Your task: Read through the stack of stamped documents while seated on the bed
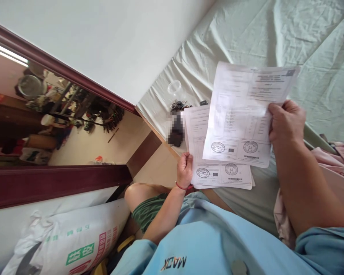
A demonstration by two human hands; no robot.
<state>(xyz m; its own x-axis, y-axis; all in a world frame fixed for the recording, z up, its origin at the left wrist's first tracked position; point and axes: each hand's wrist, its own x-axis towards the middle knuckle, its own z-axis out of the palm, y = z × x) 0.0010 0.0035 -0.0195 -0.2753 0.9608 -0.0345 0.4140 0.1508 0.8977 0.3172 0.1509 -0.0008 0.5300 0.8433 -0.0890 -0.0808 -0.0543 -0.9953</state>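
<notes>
Two hands, two lots of stamped paperwork, over the bed.

From the head camera: the right hand (285, 122) pinches the top sheet (243, 110) at its right edge; the left hand (185, 168) clamps the lower papers (206, 168) by their left corner, partly beneath that sheet, above the green bedsheet (318, 57).

Bright, even daylight, soft shadows only. The top sheet (243, 114) is lit hard and washed out, its print smeared by motion blur and unreadable. The wall (109, 42) is flat white with no detail. A light strip (5, 51) glares at the left edge. Wide-angle warp: the door frame (60, 68) slants, the whole view is tilted. A pixelated patch (176, 128) sits on the bedsheet (318, 57). The far room is soft and cluttered.
</notes>
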